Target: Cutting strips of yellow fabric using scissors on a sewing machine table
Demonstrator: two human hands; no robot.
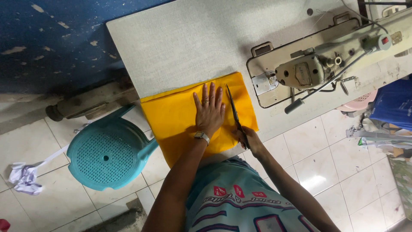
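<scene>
A yellow cloth [180,116] lies on the grey table [180,43], with its near edge hanging over the table's front edge toward the person. The left hand [209,112] rests flat on the middle of the cloth, palm down, fingers spread a little and pointing away from the person; a ring shows on one finger and a watch [201,136] sits at the wrist. The right hand [249,139] is at the cloth's near right corner, closed around the handles of a pair of scissors [235,112]. The scissor blades reach away from the person across the cloth, just beside the left hand's fingers on their right side, and look close to shut.

A sewing machine [326,64] stands on the table to the right of the cloth, well apart from both hands. A teal plastic stool [107,154] stands on the tiled floor [334,159] to the left of the cloth, below the table's edge. Farther left of the stool a crumpled white rag [23,176] lies on the floor.
</scene>
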